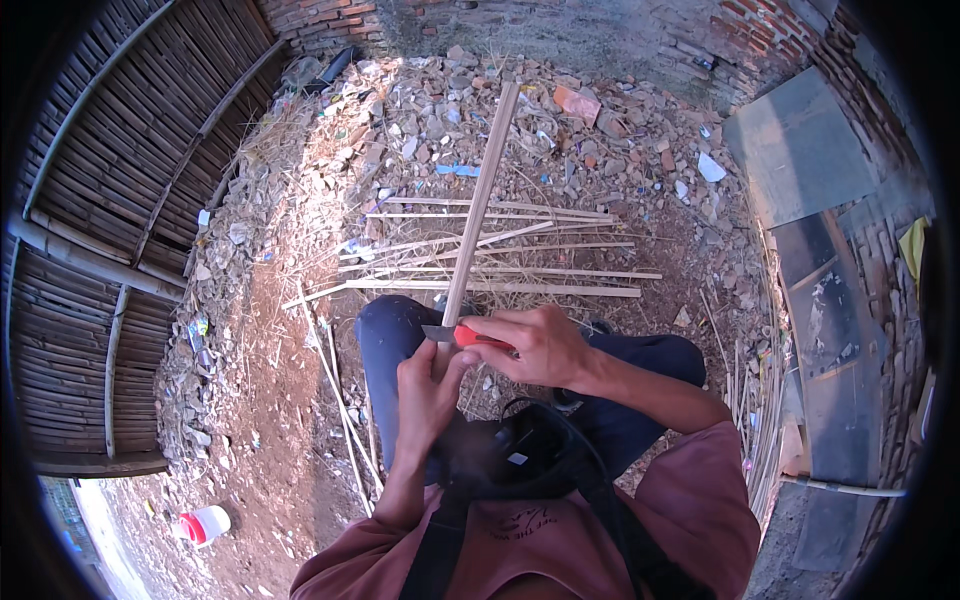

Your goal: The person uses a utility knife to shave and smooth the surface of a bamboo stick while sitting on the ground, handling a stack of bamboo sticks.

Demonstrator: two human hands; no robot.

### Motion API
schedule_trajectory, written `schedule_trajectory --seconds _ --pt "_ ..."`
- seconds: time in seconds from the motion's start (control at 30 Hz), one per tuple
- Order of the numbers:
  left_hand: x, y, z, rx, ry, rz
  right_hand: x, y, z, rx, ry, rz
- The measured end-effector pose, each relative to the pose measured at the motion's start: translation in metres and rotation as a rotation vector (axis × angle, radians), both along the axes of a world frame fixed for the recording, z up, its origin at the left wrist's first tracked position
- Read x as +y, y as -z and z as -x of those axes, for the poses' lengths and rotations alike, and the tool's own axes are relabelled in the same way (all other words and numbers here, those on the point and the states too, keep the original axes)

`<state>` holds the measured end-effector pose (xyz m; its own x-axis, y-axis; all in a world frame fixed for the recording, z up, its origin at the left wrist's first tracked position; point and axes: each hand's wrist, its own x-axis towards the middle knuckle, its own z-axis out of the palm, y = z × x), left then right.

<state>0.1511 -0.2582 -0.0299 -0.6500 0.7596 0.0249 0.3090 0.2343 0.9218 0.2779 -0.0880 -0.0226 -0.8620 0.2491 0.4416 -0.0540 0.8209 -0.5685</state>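
In my right hand is a red-handled utility knife, the fingers wrapped round its handle. Its blade lies across the near end of a long, pale bamboo strip. My left hand pinches that near end just below the blade, thumb and fingers closed. Pointing away from me, the strip slants slightly right at its far end, over several thinner bamboo strips lying crosswise on the ground. My fingers partly cover the strip's near end.
Rubble and brick pieces cover the ground up to a brick wall. A bamboo-slat wall stands at left. Boards lean at right. More thin sticks lie beside my left knee. A red-and-white container lies lower left.
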Motion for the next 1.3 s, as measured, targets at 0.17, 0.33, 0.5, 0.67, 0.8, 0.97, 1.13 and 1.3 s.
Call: schedule_trajectory --seconds 0.17,0.33,0.5,0.67,0.8,0.97,1.13,1.3 --pt "0.003 0.002 -0.003 -0.011 -0.033 -0.03 -0.001 -0.004 -0.001 -0.009 0.02 -0.018" --pt "0.007 0.003 -0.007 -0.05 -0.066 -0.087 -0.002 -0.007 -0.002 -0.025 0.05 0.002" --pt "0.01 0.0 -0.009 -0.049 -0.084 -0.095 -0.004 -0.01 -0.002 -0.009 0.07 0.003" --pt "0.011 -0.006 -0.01 -0.055 -0.095 -0.014 -0.002 -0.013 -0.002 0.043 0.112 0.028" --pt "0.009 -0.006 -0.005 -0.041 -0.043 -0.03 0.002 -0.009 -0.001 0.048 0.082 0.028" --pt "0.008 -0.007 0.005 -0.125 0.069 -0.123 0.005 -0.012 -0.003 -0.02 0.039 0.025" --pt "0.005 -0.01 0.007 -0.142 0.127 -0.056 0.006 -0.006 -0.002 0.027 0.005 0.001" --pt "0.004 -0.003 0.009 -0.209 0.152 -0.059 0.007 -0.005 -0.002 0.011 -0.012 0.007"
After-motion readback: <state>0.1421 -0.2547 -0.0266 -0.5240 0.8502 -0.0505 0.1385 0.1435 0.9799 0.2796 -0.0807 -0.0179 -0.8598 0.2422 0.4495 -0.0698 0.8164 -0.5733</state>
